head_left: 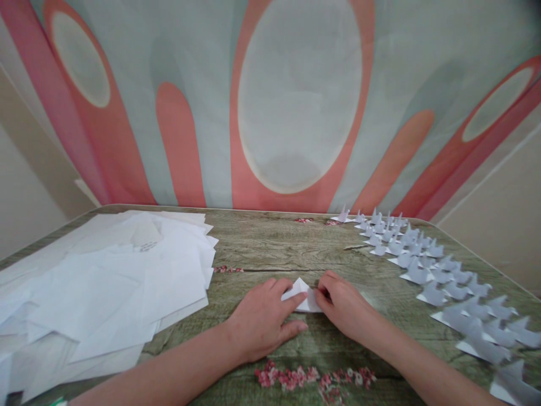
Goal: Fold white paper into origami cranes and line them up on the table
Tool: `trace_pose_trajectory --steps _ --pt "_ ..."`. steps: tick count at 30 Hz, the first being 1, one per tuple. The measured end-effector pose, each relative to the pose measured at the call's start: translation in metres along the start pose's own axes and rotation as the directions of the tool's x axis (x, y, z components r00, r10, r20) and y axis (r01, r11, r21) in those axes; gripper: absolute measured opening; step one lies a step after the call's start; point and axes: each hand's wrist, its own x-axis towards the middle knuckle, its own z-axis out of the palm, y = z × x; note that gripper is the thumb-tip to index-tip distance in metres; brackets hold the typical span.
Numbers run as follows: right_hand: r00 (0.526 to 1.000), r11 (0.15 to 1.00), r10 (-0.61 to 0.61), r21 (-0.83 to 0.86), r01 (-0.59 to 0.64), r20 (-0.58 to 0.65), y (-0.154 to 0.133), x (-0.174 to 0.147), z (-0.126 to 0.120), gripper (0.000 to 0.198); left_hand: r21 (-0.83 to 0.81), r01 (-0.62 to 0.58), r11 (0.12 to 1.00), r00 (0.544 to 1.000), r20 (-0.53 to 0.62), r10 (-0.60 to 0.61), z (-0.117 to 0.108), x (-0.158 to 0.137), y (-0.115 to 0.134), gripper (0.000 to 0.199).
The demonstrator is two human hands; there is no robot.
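A small folded piece of white paper (301, 303) lies on the wood-patterned table between my hands, with a pointed peak on its far side. My left hand (270, 316) rests over its left part, fingers stretched out, the index finger lying on the paper and the thumb apart on the table side. At the paper's right edge, my right hand (338, 299) has its fingers curled and pressed together, pinching that edge.
Loose white sheets (105, 293) spread in a heap over the table's left side. Several rows of folded paper birds (416, 270) stand along the right side. A patterned backdrop (211, 113) hangs behind the table (262, 242), which bears printed pink flowers (291, 376).
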Motion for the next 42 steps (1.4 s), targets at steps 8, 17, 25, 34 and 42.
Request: trace_pose_trajectory --steps 8,17,25,34,42 --pt "1.000 1.000 -0.006 -0.004 0.006 -0.009 0.0016 0.0007 0.0014 0.017 -0.014 0.005 1.000 1.000 0.001 -0.005 0.0012 -0.0006 -0.0008 0.046" --pt "0.995 0.994 -0.093 0.058 0.096 -0.041 -0.0021 -0.0008 -0.0004 0.015 0.007 0.006 1.000 1.000 0.020 -0.007 0.0002 -0.0009 0.0003 0.046" --pt "0.976 0.976 -0.217 0.031 0.217 -0.003 0.0016 -0.0020 0.0038 0.031 0.025 0.008 1.000 1.000 0.020 -0.008 -0.0004 -0.0006 0.0007 0.046" --pt "0.974 0.975 -0.221 -0.007 0.222 0.044 0.0004 -0.0011 0.0009 0.032 0.025 0.006 1.000 1.000 0.011 -0.007 -0.0006 -0.0006 0.0010 0.047" --pt "0.974 0.973 -0.225 -0.038 0.227 0.037 -0.0014 -0.0008 0.0017 0.033 0.033 0.007 0.999 1.000 0.023 -0.007 -0.0012 0.0000 0.0014 0.046"
